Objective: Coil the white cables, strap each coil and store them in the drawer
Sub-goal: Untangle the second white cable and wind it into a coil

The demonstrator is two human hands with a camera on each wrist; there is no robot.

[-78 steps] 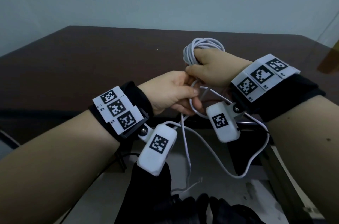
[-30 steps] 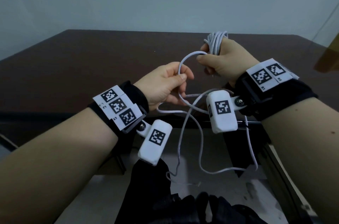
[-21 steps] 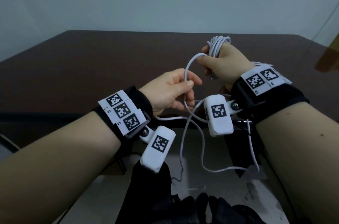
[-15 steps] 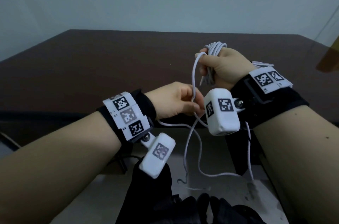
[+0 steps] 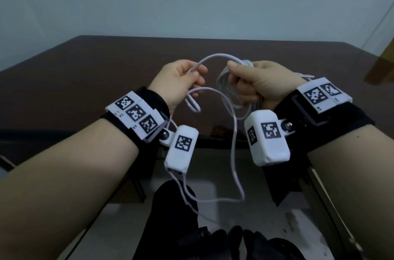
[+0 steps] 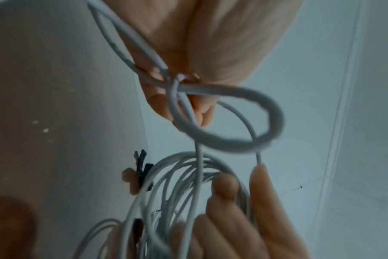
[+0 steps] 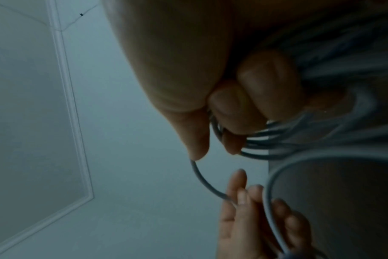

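Observation:
Both hands are raised above the dark brown table (image 5: 85, 80). My right hand (image 5: 253, 83) grips a coil of white cable (image 5: 229, 91), several loops bunched in its fist (image 7: 299, 136). My left hand (image 5: 181, 80) pinches the free strand of the same cable (image 5: 215, 57), which arches across to the right thumb. Below the hands the loose tail (image 5: 234, 153) hangs in a long loop to lap height. In the left wrist view the strand (image 6: 233, 98) curls out of my left fingers, with the coil (image 6: 177, 192) and something black (image 6: 142, 168) beside it.
The table's near edge (image 5: 213, 142) runs under my wrists. Below it are black frame legs (image 5: 279, 187), a pale floor (image 5: 213, 191) and dark clothing on my lap (image 5: 191, 238). A brown object (image 5: 381, 68) shows at the far right edge.
My left hand rose from below the right hand to level with it, drawing a new arch of cable. The right hand turned so the coil hangs downward. The dangling tail is shorter.

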